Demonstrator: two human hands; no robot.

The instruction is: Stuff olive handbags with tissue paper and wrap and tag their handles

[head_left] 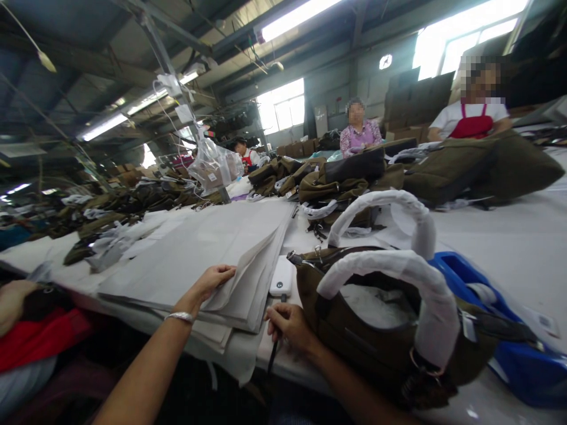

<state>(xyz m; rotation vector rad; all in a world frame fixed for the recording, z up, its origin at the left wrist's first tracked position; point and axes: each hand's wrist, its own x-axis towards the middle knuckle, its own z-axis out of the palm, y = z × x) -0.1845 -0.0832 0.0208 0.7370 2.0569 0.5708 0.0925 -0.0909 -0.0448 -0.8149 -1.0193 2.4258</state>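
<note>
My left hand (pixel 212 282) is closed at the near right part of a stack of large white paper sheets (pixel 190 236), pinching the top sheets, whose right edge curls up. My right hand (pixel 290 324), fingers curled, is on a black cable (pixel 271 356) that runs from a white power bank (pixel 280 277) down over the table's edge. Close beside the right hand stands an olive-brown handbag (pixel 354 336), unzipped, with white-wrapped handles (pixel 394 265) and pale stuffing inside.
A blue plastic tape dispenser (pixel 469 277) lies behind the bag. Olive bags (pixel 336 171) are piled across the white table (pixel 509 236). Co-workers (pixel 361 133) are at the far side, and another person's arm (pixel 18 301) is at the left. A plastic-wrapped bundle (pixel 215 168) hangs by a post.
</note>
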